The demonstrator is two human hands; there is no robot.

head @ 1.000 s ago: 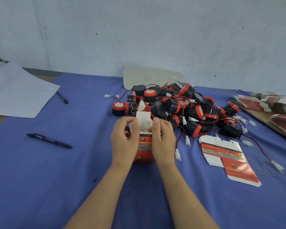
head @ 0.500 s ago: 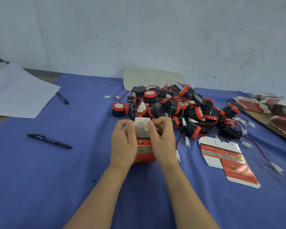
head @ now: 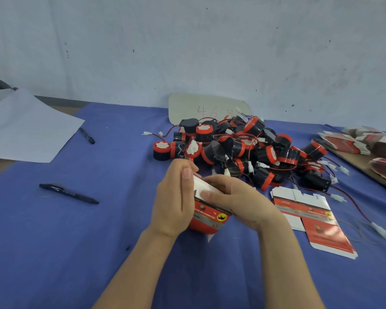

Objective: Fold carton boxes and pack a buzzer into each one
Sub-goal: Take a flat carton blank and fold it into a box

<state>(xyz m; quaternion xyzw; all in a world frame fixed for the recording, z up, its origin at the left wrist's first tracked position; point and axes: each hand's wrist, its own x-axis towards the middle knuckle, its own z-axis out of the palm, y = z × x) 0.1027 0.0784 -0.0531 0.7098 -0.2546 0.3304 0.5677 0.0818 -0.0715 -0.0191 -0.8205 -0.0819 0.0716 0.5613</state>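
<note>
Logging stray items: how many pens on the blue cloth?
2. One black pen lies on the cloth left of the left hand; a second pen lies farther back, beside the white paper sheet. None seems hidden.

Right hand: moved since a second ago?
Yes. The right hand swung across the carton box, fingers now pointing left toward the pen.

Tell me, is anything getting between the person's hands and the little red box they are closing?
Nothing visible does. The left hand and right hand both grip the red carton box directly, pressing on its white top flap. The buzzer pile lies behind them, apart from the box.
</note>
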